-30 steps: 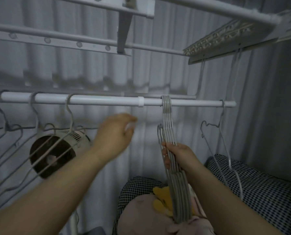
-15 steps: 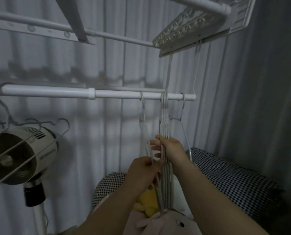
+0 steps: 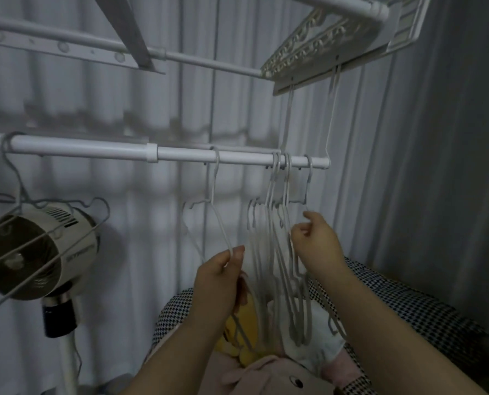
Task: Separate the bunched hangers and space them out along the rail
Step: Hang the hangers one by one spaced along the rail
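Our left hand pinches the lower wire of one hanger, which hangs alone on the rail, well left of the bunch. Our right hand curls its fingers against the right side of the bunched hangers; we cannot tell whether it truly grips a wire. The bunch hooks on near the rail's right end, with one more hanger just beside it. A fan stands at the left.
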